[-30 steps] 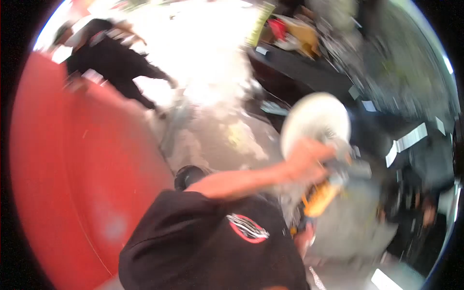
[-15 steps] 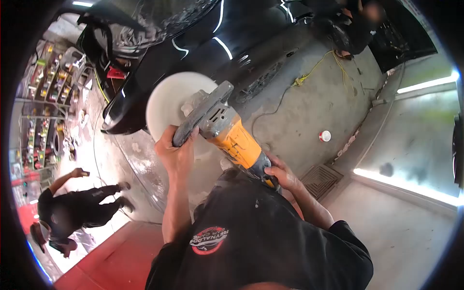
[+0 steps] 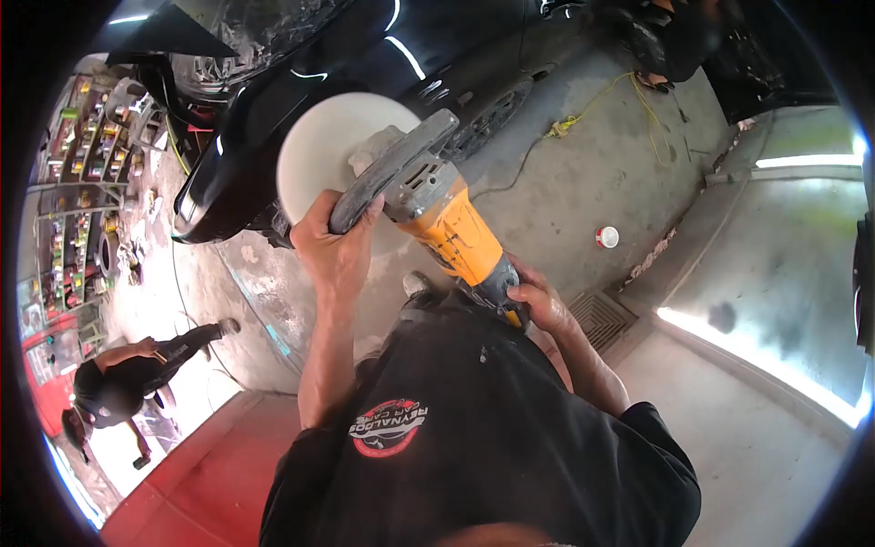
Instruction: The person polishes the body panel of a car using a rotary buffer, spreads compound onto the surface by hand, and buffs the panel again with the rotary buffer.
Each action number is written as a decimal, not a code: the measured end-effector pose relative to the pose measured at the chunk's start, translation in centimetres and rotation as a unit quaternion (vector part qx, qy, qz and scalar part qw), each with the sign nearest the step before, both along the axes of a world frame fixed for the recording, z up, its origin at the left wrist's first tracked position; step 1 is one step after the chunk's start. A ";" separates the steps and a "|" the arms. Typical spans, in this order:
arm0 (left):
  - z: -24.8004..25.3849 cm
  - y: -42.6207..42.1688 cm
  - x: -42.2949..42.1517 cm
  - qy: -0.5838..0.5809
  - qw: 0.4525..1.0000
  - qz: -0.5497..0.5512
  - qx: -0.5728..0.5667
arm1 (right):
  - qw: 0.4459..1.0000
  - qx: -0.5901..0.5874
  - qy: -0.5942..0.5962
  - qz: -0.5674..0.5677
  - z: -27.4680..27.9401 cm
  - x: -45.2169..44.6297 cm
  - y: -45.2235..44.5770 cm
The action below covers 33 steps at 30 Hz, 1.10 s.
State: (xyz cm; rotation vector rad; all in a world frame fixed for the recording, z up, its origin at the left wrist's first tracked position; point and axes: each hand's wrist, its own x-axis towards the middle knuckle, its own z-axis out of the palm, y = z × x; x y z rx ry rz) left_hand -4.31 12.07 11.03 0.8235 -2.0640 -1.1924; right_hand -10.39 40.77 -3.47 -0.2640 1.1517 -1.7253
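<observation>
Well, the yellow-bodied polisher (image 3: 460, 235) looks scuffed

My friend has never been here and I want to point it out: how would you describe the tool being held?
Start from the glossy black car across the top of the view. Lower down, the left hand and right hand hold a power tool. Only it pairs an orange casing with a big, round, whitish pad.
</observation>
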 end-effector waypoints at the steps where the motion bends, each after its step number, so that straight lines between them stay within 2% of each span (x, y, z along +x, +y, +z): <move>1: 0.0 0.1 -0.1 0.007 1.000 0.008 0.002 | 1.000 -0.001 0.002 0.002 0.6 -0.2 -0.1; 3: 0.5 0.0 0.0 -0.002 1.000 -0.001 0.016 | 1.000 0.015 0.004 0.005 0.2 -0.1 -0.4; 5: -0.6 -1.0 0.5 -0.045 0.998 -0.001 -0.035 | 0.999 0.033 0.012 0.006 -0.7 -0.2 -0.5; 6: 0.7 -0.8 0.5 -0.041 0.999 -0.003 -0.018 | 0.999 0.035 0.020 0.003 -0.8 -0.3 -0.9; 7: -0.3 -1.1 0.3 0.010 1.000 0.000 -0.017 | 0.999 0.037 0.025 0.003 -0.2 -0.3 -1.4; 9: -0.4 -1.6 0.6 0.039 0.999 0.002 0.021 | 0.999 0.045 0.020 0.015 0.6 -0.6 -2.6; 14: -0.2 -0.3 -0.3 0.074 0.996 0.042 -0.007 | 0.995 0.084 -0.015 0.053 1.3 -4.1 -1.2; 15: -0.1 0.0 -0.2 0.071 0.996 0.051 -0.012 | 0.996 0.074 0.039 0.015 0.7 -4.3 -1.4; 18: -0.5 0.4 -0.1 0.038 0.996 0.073 -0.036 | 0.991 0.086 0.066 0.076 1.1 -5.7 -1.4; 21: -0.5 0.8 -0.5 0.049 0.996 0.074 -0.029 | 0.992 0.076 0.033 0.100 3.1 -6.8 -1.3; 22: -0.5 1.0 -0.4 0.020 0.996 0.084 -0.024 | 0.991 0.074 0.010 0.111 2.8 -7.1 -0.6; 26: -1.0 1.4 -1.4 -0.010 0.993 0.103 -0.052 | 0.987 0.035 -0.058 0.148 -1.8 -8.8 1.3; 31: -1.2 2.6 -3.7 -0.055 0.992 0.112 -0.022 | 0.967 0.076 0.204 0.134 1.9 -9.1 0.3; 33: -1.6 2.4 -3.3 -0.048 0.992 0.116 -0.022 | 0.953 0.126 0.247 0.125 0.7 -7.7 0.7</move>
